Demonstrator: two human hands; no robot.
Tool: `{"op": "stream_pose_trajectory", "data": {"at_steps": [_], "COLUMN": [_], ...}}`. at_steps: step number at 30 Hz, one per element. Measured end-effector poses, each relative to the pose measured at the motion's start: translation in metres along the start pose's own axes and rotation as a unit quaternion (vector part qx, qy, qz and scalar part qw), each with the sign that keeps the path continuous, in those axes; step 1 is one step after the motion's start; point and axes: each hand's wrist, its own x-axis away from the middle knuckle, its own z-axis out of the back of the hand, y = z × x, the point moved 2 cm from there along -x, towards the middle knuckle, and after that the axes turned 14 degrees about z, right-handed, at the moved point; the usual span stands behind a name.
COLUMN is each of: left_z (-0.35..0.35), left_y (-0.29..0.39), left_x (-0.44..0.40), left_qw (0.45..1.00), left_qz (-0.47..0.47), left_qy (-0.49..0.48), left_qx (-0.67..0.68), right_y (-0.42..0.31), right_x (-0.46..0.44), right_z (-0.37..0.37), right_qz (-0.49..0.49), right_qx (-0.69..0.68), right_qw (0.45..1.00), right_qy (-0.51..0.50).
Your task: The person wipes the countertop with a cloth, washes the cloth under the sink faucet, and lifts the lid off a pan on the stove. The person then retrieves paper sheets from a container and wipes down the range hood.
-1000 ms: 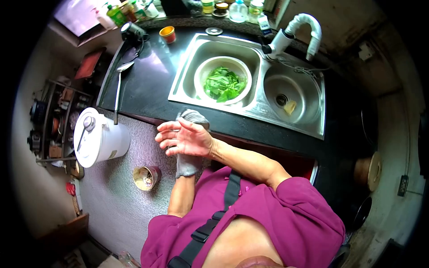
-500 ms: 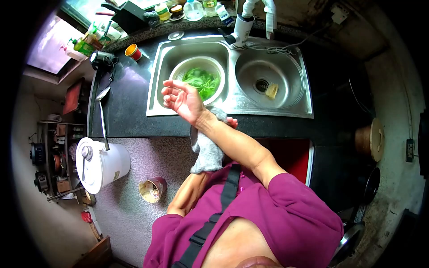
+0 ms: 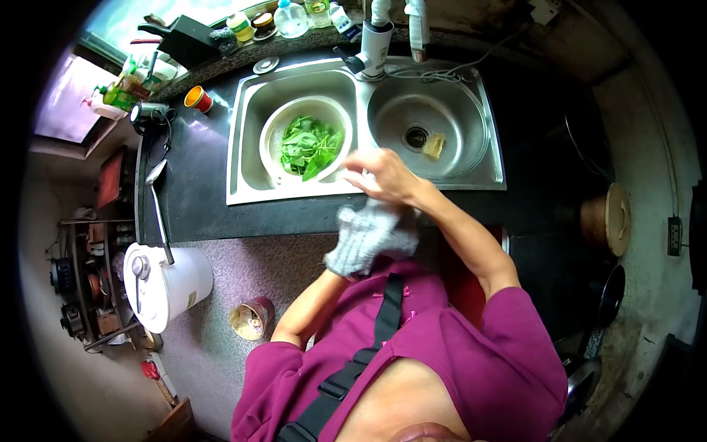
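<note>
A grey checked cloth (image 3: 372, 237) hangs in front of the counter edge, draped over my left hand. The fingers of that hand are hidden under the fabric, and its forearm rises from below. Just above the cloth is my right hand (image 3: 387, 177), near the sink's front rim. Its fingers point left and are apart, partly blurred, with nothing visible in them. The underside of this hand touches or overlaps the cloth. Beyond my hands, green leafy vegetables (image 3: 311, 147) lie in a colander (image 3: 271, 140) in the left basin of the steel sink (image 3: 243, 177).
In the right basin lies a yellowish sponge-like piece (image 3: 434, 146) beside the drain. A faucet (image 3: 375, 50) stands behind. Left on the counter are an orange cup (image 3: 197, 99) and a ladle (image 3: 159, 206). Below stand a white bucket (image 3: 188, 276) and a small bin (image 3: 252, 320).
My right hand has moved right and turned from palm up to back up. The cloth has slid off my right forearm and shifted right with my left hand. The head view has shifted slightly.
</note>
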Motion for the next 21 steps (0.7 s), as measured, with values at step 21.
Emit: {"op": "stream_pose_trajectory", "data": {"at_steps": [21], "left_z": [-0.096], "left_y": [0.015], "left_x": [-0.002], "left_qw": [0.540], "left_qz": [0.241], "left_qy": [-0.452], "left_qx": [0.668], "right_y": [-0.065], "right_x": [0.181], "right_z": [0.017], "right_qz": [-0.303], "right_qx": [0.149], "right_qw": [0.827], "right_qy": [0.450]}}
